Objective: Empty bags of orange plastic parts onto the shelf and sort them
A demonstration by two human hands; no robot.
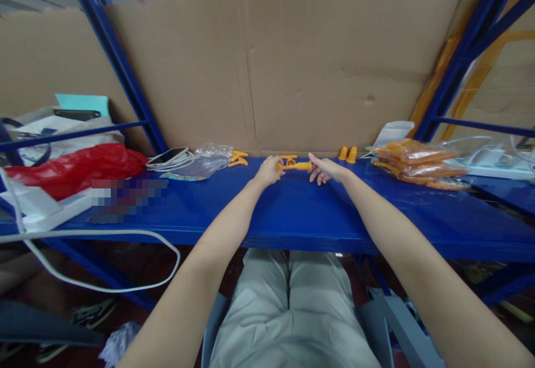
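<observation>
Between my two hands, low over the blue table (301,217), lies a slim yellow-orange plastic piece (297,165) with a ridged, screw-like left part. My left hand (268,171) pinches its left end with curled fingers. At the other end is my right hand (328,169), thumb raised and fingers loosely bent around the tip. Just behind the piece, more yellow plastic (288,158) shows, partly hidden; whether it is joined to the piece I cannot tell. Two small yellow cone-shaped parts (348,154) stand beyond my right hand. Yellow claw-like parts (238,159) lie left of my left hand.
A clear plastic bag (204,160), a phone (173,155) and a coiled white cable (184,163) lie to the left, near a red bag (87,167). Bagged orange parts (413,161) are stacked right. Cardboard (301,67) walls the back between blue posts (121,61).
</observation>
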